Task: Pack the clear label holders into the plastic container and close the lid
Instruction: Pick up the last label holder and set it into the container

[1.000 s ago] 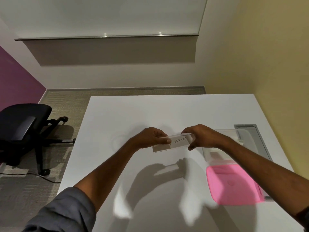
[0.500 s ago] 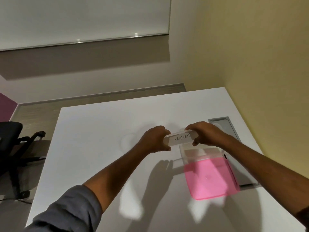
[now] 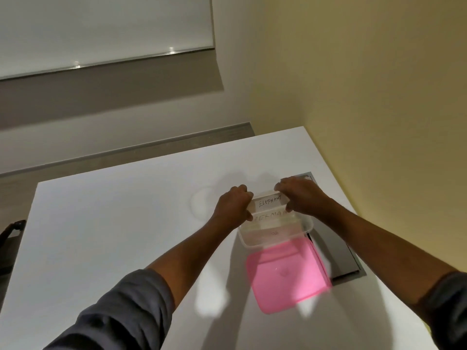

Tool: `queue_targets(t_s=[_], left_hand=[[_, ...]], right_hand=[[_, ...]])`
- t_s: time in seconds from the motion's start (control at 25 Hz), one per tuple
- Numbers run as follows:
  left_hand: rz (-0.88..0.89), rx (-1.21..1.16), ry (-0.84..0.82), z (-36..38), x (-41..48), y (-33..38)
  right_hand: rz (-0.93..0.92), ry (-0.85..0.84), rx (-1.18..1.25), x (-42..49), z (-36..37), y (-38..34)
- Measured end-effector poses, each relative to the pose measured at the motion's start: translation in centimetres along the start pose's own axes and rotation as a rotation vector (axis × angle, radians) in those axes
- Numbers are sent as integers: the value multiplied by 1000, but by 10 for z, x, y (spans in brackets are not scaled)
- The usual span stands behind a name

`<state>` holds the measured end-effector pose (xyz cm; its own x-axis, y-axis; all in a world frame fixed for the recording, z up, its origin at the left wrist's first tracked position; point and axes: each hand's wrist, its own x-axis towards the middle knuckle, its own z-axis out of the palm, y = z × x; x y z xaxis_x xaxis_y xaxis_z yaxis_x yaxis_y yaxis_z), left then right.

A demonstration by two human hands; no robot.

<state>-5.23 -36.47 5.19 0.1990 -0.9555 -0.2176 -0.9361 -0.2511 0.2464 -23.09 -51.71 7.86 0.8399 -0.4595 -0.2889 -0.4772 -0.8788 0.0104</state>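
A clear label holder with a card reading ELEPHANT is held level by its two ends. My left hand grips its left end and my right hand its right end. The holder sits at the far rim of the clear plastic container, which stands open on the white table. Another label holder with a partly readable card lies inside the container. The pink lid lies flat on the table just in front of the container, touching its near edge.
The white table stretches left of the container. A grey metal cable hatch is set into the table right of the container and lid. A yellow wall runs along the table's right edge. A black chair shows at the far left.
Both hands have carried the ELEPHANT holder to the right and lowered it onto the far side of the open container. The camera view has swung right, so the chair is almost out of view.
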Motion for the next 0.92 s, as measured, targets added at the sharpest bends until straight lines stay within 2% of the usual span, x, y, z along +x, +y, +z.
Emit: queue_targets(t_s=[0.36,0.92], left_hand=[[-21,98,-79,47,32,5],[-39,185,-101,82,40,10]], right_hand=[[2,-9,-78,15,57,7],[-27,-41,-119,31,103,7]])
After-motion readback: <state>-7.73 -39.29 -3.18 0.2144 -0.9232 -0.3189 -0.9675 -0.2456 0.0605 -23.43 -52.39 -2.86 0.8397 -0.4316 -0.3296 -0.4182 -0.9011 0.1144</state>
